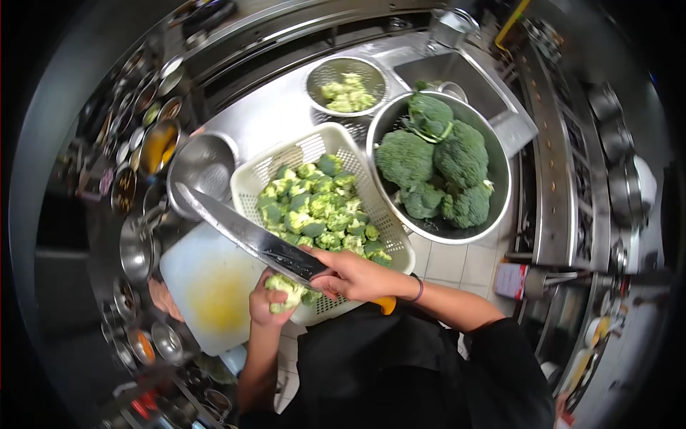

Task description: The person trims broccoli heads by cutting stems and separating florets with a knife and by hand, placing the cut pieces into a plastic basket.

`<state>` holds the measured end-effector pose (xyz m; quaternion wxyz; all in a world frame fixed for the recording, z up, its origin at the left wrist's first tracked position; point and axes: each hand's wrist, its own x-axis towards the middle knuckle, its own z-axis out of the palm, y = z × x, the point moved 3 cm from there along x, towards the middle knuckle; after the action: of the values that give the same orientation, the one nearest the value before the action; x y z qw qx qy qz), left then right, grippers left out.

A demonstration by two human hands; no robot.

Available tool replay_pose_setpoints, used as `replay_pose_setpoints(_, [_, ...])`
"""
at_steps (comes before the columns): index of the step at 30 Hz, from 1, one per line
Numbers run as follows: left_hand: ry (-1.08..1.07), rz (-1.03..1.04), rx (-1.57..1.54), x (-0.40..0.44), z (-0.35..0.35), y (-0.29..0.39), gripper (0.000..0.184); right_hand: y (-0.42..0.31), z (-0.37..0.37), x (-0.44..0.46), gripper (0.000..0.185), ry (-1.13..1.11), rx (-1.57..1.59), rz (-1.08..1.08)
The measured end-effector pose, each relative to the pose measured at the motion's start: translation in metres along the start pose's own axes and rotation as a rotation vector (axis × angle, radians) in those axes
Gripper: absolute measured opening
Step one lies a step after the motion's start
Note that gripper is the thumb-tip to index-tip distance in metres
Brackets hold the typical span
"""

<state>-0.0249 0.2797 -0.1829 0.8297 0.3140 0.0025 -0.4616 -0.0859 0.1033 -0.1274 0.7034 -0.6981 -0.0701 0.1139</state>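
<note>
My right hand [355,275] is closed around a large kitchen knife [246,232], whose blade points up and to the left; the yellow end of its handle shows below the hand. My left hand [266,300] grips a pale piece of broccoli [284,292] just under the blade, near the basket's front edge. Beneath both hands stands a white perforated basket [332,141] with many cut broccoli florets [314,204] in it. To its right, a big metal pot [500,189] holds several whole broccoli heads [464,157].
A colander [314,100] with pale cut pieces [349,93] is at the back, beside a sink [457,75]. An empty metal bowl [204,168] sits left of the basket. A stained white cutting board [214,286] lies front left. Bowls of ingredients line the far left; stoves [554,157] are right.
</note>
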Motion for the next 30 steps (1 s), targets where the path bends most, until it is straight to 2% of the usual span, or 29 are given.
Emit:
replay_pose_setpoints(1, [-0.017, -0.033, 0.018, -0.001, -0.007, -0.002, 0.084, -0.003, -0.006, 0.001, 0.032, 0.04, 0.008, -0.005])
replay_pose_setpoints(3, [-0.054, 0.024, -0.01, 0.004, -0.01, -0.004, 0.095, 0.0, -0.017, 0.001, 0.02, 0.012, 0.258, 0.178])
replay_pose_setpoints(4, [-0.087, 0.028, -0.038, 0.012, 0.009, -0.003, 0.109, 0.013, -0.023, 0.001, 0.017, 0.057, 0.112, 0.104])
replay_pose_setpoints(5, [-0.102, 0.008, -0.028, 0.016, 0.017, -0.004, 0.109, 0.023, -0.026, -0.001, 0.017, 0.083, 0.115, 0.098])
replay_pose_setpoints(7, [-0.092, 0.092, 0.089, 0.019, 0.029, -0.007, 0.121, 0.033, -0.036, -0.009, 0.017, 0.251, -0.229, 0.023])
replay_pose_setpoints(8, [-0.07, 0.123, 0.227, 0.024, 0.034, -0.007, 0.121, 0.036, -0.039, -0.017, 0.017, 0.305, -0.183, 0.004])
replay_pose_setpoints(9, [-0.059, 0.139, 0.24, 0.027, 0.036, -0.008, 0.121, 0.033, -0.043, -0.026, 0.017, 0.29, -0.177, -0.013])
replay_pose_setpoints(11, [0.122, 0.179, 0.291, 0.034, 0.031, -0.014, 0.115, 0.023, -0.057, -0.045, 0.017, 0.289, 0.04, 0.005])
replay_pose_setpoints(15, [0.189, 0.26, 0.229, 0.045, 0.052, -0.037, 0.11, 0.026, -0.067, -0.059, 0.022, 0.252, -0.175, -0.171])
replay_pose_setpoints(17, [0.212, 0.344, 0.278, 0.047, 0.07, -0.037, 0.108, 0.05, -0.072, -0.055, 0.024, 0.235, -0.181, -0.161])
replay_pose_setpoints(19, [0.353, 0.493, 0.392, 0.041, 0.089, -0.035, 0.107, 0.068, -0.079, -0.055, 0.024, 0.265, -0.261, -0.005])
replay_pose_setpoints(21, [0.378, 0.537, 0.483, 0.041, 0.107, -0.036, 0.11, 0.08, -0.086, -0.062, 0.023, 0.236, -0.238, 0.048])
replay_pose_setpoints(22, [0.426, 0.623, 0.741, 0.042, 0.116, -0.034, 0.113, 0.083, -0.089, -0.067, 0.023, 0.246, -0.215, 0.047])
replay_pose_setpoints(25, [0.489, 0.714, 1.27, 0.049, 0.132, -0.032, 0.118, 0.09, -0.093, -0.081, 0.023, 0.237, -0.18, 0.037])
replay_pose_setpoints(27, [0.348, 0.621, 1.309, 0.064, 0.148, -0.033, 0.119, 0.091, -0.094, -0.083, 0.025, 0.223, -0.165, 0.008])
replay_pose_setpoints(30, [0.362, 0.543, 0.974, 0.068, 0.184, -0.023, 0.119, 0.092, -0.096, -0.088, 0.026, 0.128, -0.238, 0.07])
